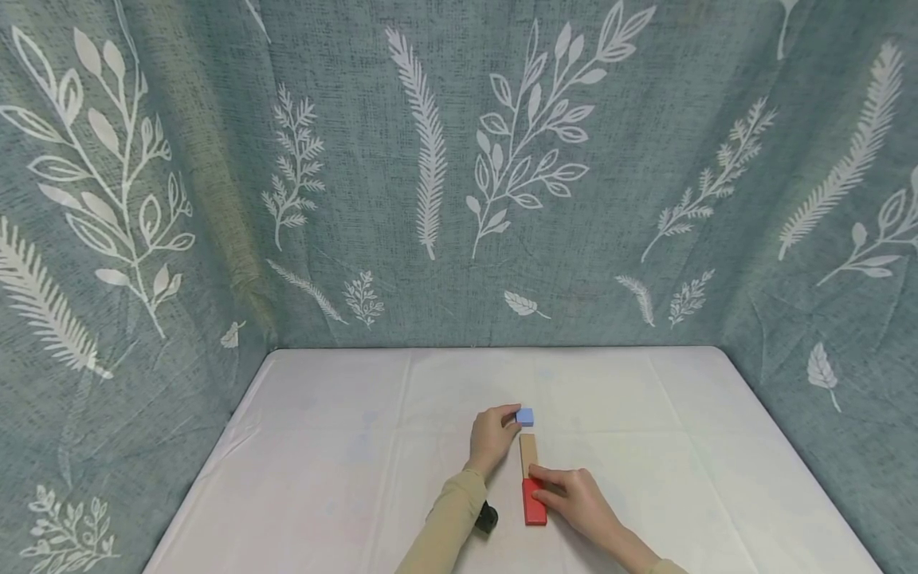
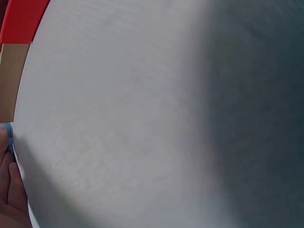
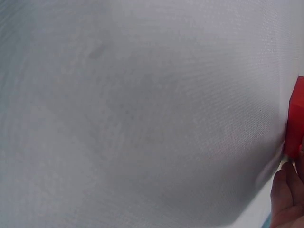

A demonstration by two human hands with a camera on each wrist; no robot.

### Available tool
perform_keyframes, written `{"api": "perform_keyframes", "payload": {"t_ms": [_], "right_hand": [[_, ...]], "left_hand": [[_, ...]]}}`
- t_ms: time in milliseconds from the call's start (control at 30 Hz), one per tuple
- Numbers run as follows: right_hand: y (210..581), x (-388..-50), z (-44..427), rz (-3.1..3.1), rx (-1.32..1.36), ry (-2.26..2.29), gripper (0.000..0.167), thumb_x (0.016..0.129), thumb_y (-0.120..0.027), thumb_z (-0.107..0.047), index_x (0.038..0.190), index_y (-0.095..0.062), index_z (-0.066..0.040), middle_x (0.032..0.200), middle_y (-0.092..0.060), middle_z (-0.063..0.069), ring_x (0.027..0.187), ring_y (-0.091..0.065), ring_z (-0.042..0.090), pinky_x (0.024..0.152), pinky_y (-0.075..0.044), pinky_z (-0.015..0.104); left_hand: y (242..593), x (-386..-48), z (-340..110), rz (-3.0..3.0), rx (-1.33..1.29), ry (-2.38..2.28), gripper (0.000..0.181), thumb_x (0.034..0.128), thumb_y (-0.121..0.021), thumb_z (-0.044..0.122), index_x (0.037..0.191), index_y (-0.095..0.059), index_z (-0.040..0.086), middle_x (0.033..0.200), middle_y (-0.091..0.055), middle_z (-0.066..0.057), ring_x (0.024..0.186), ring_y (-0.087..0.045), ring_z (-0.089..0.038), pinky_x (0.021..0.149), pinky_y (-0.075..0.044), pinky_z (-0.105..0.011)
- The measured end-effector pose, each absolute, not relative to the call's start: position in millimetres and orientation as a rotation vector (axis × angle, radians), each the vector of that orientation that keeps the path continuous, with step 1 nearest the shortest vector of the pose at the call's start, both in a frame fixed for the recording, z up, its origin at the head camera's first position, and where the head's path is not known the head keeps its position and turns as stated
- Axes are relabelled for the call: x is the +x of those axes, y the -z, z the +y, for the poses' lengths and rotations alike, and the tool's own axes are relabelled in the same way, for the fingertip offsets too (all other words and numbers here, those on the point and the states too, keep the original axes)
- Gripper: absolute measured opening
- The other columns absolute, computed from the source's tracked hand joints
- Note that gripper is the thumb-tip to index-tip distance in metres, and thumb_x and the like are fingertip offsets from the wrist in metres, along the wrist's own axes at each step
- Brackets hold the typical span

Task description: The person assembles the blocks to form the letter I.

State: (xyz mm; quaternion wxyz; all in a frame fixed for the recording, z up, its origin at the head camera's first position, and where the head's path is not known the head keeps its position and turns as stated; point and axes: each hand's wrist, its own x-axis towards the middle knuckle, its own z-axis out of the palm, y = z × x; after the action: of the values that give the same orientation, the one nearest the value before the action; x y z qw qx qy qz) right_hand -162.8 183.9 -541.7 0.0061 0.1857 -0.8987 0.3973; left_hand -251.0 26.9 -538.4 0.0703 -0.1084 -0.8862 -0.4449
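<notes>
My left hand [image 1: 493, 437] pinches a small blue block [image 1: 525, 417] between thumb and fingers; in the left wrist view the hand [image 2: 12, 194] and a bit of the blue block [image 2: 8, 133] show at the left edge. Just nearer than the block lies a tan wooden strip [image 1: 527, 453], a small gap between them. The strip's near end meets a red block [image 1: 534, 510]. My right hand [image 1: 579, 504] has its thumb and fingers at the red block's far end. The right wrist view has the red block [image 3: 295, 123] beside the fingers of the hand [image 3: 287, 194].
A white cloth [image 1: 344, 446] covers the table. A black object [image 1: 487, 518] sits by the left forearm, on its wrist side, partly hidden by the sleeve. Behind and at both sides of the table hangs a blue-green curtain [image 1: 344, 175] with white leaf patterns.
</notes>
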Motion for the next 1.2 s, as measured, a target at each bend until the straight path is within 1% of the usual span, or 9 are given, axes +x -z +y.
{"api": "perform_keyframes", "payload": {"t_ms": [267,467,600,767,967,1200], "right_hand": [[542.7,-163.7,183.9,-2.813,0.59,-1.264,0.035,0.082,-0.072,-0.013,0.114,-0.068,0.0,0.114,-0.069,0.011,0.108,-0.065,0.027,0.085,-0.058,0.033],[543.4,-165.9,185.4,-2.825,0.596,-1.249,0.035,0.082,-0.072,-0.015,0.114,-0.068,-0.001,0.114,-0.069,0.01,0.108,-0.065,0.027,0.085,-0.058,0.033],[544.1,-167.9,185.5,-2.826,0.597,-1.246,0.035,0.083,-0.072,-0.016,0.114,-0.068,-0.001,0.114,-0.069,0.011,0.108,-0.065,0.027,0.085,-0.058,0.034],[545.1,-170.7,185.2,-2.825,0.61,-1.242,0.037,0.082,-0.073,-0.016,0.114,-0.068,0.0,0.114,-0.069,0.012,0.107,-0.065,0.028,0.084,-0.058,0.034],[545.6,-173.4,184.6,-2.863,0.638,-1.163,0.036,0.083,-0.072,-0.016,0.116,-0.067,-0.002,0.116,-0.068,0.01,0.108,-0.065,0.025,0.085,-0.058,0.032],[539.8,-174.4,184.6,-2.907,0.662,-0.949,0.035,0.083,-0.072,-0.017,0.115,-0.068,-0.004,0.114,-0.07,0.009,0.106,-0.067,0.024,0.084,-0.059,0.034]], "left_hand": [[538.2,-250.9,26.1,-2.682,-0.314,1.349,0.028,0.0826,-0.068,0.005,0.11,-0.07,0.005,0.11,-0.07,-0.013,0.106,-0.066,-0.029,0.09,-0.055,-0.043],[536.6,-249.6,25.4,-2.698,-0.322,1.409,0.032,0.084,-0.066,0.005,0.115,-0.067,0.003,0.116,-0.068,-0.015,0.112,-0.062,-0.032,0.096,-0.051,-0.046],[536.4,-249.7,22.9,-2.676,-0.381,1.445,0.035,0.0842,-0.065,0.006,0.119,-0.064,0.0,0.12,-0.065,-0.018,0.116,-0.06,-0.035,0.1,-0.048,-0.048],[540.5,-252.2,16.7,-2.651,-0.419,1.499,0.04,0.0868,-0.064,0.01,0.125,-0.059,-0.002,0.126,-0.061,-0.02,0.118,-0.058,-0.035,0.103,-0.046,-0.047],[538.5,-252.3,-0.2,-2.646,-0.369,1.503,0.041,0.0911,-0.061,0.016,0.13,-0.056,0.003,0.131,-0.058,-0.016,0.121,-0.056,-0.033,0.104,-0.045,-0.047],[510.2,-252.7,-38.7,-2.635,-0.306,1.427,0.04,0.0929,-0.059,0.018,0.131,-0.056,0.006,0.133,-0.057,-0.016,0.123,-0.054,-0.036,0.103,-0.046,-0.05]]}}
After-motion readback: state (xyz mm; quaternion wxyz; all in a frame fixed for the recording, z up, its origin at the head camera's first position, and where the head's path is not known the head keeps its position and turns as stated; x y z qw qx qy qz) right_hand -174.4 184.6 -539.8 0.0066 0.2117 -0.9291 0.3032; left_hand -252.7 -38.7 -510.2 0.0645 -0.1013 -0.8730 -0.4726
